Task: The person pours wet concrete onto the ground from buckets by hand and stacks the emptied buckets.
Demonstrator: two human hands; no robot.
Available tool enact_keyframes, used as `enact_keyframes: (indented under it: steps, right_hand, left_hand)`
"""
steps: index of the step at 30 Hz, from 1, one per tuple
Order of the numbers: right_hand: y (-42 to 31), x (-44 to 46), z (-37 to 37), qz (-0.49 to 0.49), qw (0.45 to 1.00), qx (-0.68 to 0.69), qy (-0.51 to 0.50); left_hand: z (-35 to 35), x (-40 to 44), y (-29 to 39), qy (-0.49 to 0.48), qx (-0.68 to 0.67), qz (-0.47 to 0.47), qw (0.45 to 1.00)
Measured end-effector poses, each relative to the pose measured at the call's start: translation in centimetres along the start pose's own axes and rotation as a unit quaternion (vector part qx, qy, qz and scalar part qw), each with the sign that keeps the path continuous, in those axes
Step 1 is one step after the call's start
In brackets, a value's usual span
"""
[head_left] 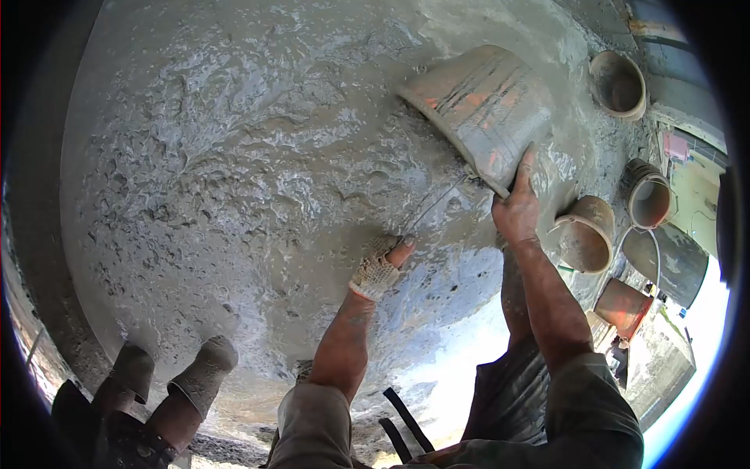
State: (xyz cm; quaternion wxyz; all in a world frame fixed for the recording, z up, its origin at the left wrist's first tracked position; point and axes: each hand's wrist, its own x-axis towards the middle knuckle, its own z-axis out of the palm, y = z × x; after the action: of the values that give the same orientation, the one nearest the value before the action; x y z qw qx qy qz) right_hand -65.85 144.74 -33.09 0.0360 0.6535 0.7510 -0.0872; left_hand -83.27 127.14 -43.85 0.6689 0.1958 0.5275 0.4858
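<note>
A broad sheet of wet grey concrete (pixel 211 156) covers most of the floor, lumpy and rippled towards the far left, smoother and shiny on the near right. Over its far right part, a large mud-coated bucket with worn orange patches (pixel 492 102) is tipped on its side, its mouth turned towards the near left; whether its rim touches the concrete cannot be told. At the near left, another person's mud-caked grey boots (pixel 205 366) stand at the edge of the view. Along the right side are a round grey bucket (pixel 637 78) farthest away, a grey bucket with a reddish rim (pixel 634 176) nearer, a brownish mud-smeared bucket (pixel 598 211) to its left, and a reddish-orange bucket (pixel 623 303) nearest. The person's muddy right hand (pixel 517 211) is closed on the near end of the tipped bucket's rim, one finger stretched along its outer wall. The left hand (pixel 381 264), in a pale knitted glove (pixel 373 275) that leaves the thumb uncovered, is curled around the bucket's thin wire handle (pixel 437 200), which runs taut from the rim.
</note>
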Motion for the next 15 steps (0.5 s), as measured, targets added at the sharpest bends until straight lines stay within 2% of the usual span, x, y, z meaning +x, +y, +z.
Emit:
enact_keyframes:
  steps: [1,3,4,6,7,8,9,10,11,12,14,15]
  right_hand:
    - [-3.4,-2.5,1.3,-0.051,0.998,0.028,0.006]
    - [-10.4,-6.2,3.5,-0.031,0.999,0.017,-0.034]
    - [-13.6,-7.7,4.6,-0.037,0.997,0.041,-0.063]
    - [-19.8,-10.8,5.4,-0.057,0.99,0.076,-0.105]
    - [-22.8,-12.7,5.3,-0.039,0.983,0.093,-0.153]
    - [-25.5,-14.4,4.8,-0.024,0.972,0.108,-0.205]
    - [-27.9,-15.4,4.2,-0.038,0.969,0.123,-0.21]
    - [-30.0,-15.9,3.5,-0.011,0.957,0.165,-0.237]
    - [-31.9,-15.8,2.8,0.014,0.944,0.204,-0.26]
    - [-33.7,-16.2,2.0,0.001,0.94,0.219,-0.261]
    - [-36.3,-16.0,1.1,0.046,0.884,0.293,-0.362]
    - [-36.4,-16.1,2.1,0.04,0.876,0.309,-0.369]
  left_hand:
    - [-3.4,-3.4,-0.4,0.019,-0.005,-0.035,0.999]
    - [-9.5,-10.1,0.7,0.072,-0.016,-0.11,0.991]
    - [-11.7,-13.0,1.8,0.084,-0.011,-0.107,0.991]
    - [-14.8,-18.5,4.7,0.248,-0.105,-0.089,0.959]
    - [-16.8,-20.5,7.2,0.264,-0.096,-0.086,0.956]
    - [-18.7,-22.5,10.0,0.275,-0.012,-0.094,0.957]
    - [-19.8,-24.1,13.1,0.284,0.072,-0.099,0.951]
    - [-19.3,-25.2,16.0,0.345,0.057,-0.086,0.933]
    - [-19.6,-26.0,19.3,0.362,0.064,-0.073,0.927]
    - [-19.8,-27.2,22.9,0.358,0.102,-0.072,0.926]
    - [-18.2,-27.1,29.5,0.365,0.152,-0.061,0.916]
    - [-17.0,-26.6,32.6,0.378,0.214,-0.059,0.899]
